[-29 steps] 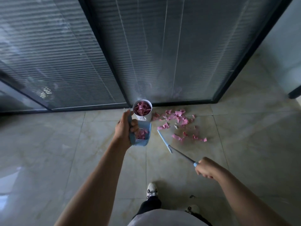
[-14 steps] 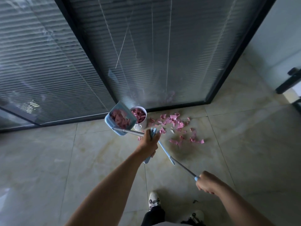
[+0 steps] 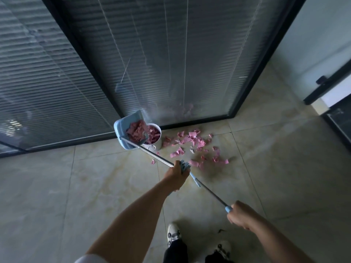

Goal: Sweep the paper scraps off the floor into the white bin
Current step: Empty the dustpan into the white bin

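From the head camera, the left hand curls its grip round the metal handle of the blue dustpan, which is lifted and tilted over the white bin, pink scraps in both. The right hand closes its grip round the blue end of the broom stick. More pink paper scraps lie scattered on the tiled floor just right of the bin, near the glass partition.
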A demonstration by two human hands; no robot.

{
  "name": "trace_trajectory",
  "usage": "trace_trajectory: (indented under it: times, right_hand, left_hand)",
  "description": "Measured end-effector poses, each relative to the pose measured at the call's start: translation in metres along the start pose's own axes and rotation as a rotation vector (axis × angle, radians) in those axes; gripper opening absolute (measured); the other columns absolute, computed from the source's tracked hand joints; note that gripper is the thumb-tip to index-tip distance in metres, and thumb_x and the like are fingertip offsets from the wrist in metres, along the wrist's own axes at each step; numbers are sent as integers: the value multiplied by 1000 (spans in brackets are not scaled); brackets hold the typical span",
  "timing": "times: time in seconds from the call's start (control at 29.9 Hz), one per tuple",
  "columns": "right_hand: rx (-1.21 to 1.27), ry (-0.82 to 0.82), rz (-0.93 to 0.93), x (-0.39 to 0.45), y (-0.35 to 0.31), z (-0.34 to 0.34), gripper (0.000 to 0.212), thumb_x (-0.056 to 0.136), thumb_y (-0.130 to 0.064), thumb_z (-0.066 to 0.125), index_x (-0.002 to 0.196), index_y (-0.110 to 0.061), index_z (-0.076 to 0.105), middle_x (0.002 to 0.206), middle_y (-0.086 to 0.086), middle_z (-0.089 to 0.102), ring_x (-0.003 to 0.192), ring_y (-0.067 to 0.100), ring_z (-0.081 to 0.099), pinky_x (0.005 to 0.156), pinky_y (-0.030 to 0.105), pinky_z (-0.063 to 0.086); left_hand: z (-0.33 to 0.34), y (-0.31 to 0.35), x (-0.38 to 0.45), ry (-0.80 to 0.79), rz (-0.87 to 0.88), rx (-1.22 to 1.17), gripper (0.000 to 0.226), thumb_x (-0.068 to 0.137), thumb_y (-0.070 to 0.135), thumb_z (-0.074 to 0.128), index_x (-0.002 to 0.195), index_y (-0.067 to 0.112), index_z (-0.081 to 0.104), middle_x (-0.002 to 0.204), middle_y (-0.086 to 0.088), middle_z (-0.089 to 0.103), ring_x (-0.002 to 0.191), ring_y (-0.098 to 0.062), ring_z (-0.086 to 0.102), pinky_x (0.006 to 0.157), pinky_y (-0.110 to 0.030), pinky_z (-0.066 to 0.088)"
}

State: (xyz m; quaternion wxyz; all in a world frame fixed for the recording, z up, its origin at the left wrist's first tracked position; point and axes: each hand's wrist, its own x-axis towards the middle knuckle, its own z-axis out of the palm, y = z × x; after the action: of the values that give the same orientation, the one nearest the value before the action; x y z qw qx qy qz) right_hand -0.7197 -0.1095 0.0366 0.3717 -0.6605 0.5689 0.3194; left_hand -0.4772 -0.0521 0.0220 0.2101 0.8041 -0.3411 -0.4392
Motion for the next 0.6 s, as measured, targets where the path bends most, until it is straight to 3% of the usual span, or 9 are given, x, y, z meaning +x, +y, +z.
trace_trajectory:
  times: [0.27, 0.4, 0.6]
  right_hand:
    - [-6, 5, 4, -2, 5, 3, 28, 86, -21, 45, 106, -8, 61, 86, 3, 58, 54, 11, 49, 44, 21, 35]
    - [-6, -6, 4, -3, 8, 6, 31, 87, -19, 46, 112, -8, 60, 83, 0, 57, 55, 10, 51, 45, 21, 36]
    - [-28, -17, 17, -5, 13, 8, 29, 84, -20, 47, 107, -9, 61, 87, 4, 58, 59, 11, 53, 45, 21, 36]
  left_hand:
    - [14, -22, 6, -62, 15, 141, 45, 97, 46, 44, 126, 12, 39, 87, -9, 58, 53, -16, 52, 43, -26, 44]
    - [18, -24, 9, -83, 40, 226, 47, 98, 43, 43, 131, 10, 38, 99, -12, 61, 70, -20, 54, 61, -30, 41]
    - [30, -26, 11, -85, 77, 344, 49, 99, 43, 43, 134, 9, 37, 114, -13, 64, 94, -27, 62, 71, -29, 44]
